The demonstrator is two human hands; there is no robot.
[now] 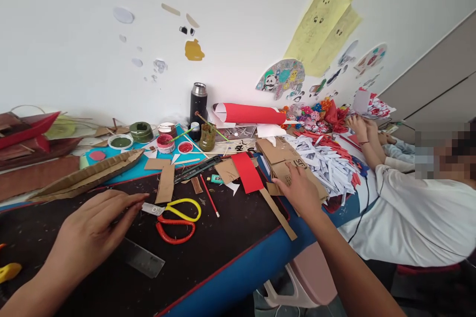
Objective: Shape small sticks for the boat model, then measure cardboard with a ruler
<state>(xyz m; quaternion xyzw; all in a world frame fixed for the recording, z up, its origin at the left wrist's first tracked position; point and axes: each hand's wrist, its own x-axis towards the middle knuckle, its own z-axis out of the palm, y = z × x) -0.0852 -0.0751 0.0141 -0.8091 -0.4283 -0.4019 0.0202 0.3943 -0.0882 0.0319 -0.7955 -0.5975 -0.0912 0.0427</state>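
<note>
A person's left hand [98, 225] draws thumb and fingertips together at the blade end of yellow-and-red-handled metal scissors [167, 220]; whether it pinches anything cannot be told. Well to the scissors' right, the right hand [299, 190] rests with fingers spread on folded brown cardboard sheets [277, 152]. A slim red wooden pencil [210, 197] and a bright red paper rectangle [247, 173] lie between scissors and cardboard; a clear plastic ruler [145, 258] lies on the scissors' near side.
</note>
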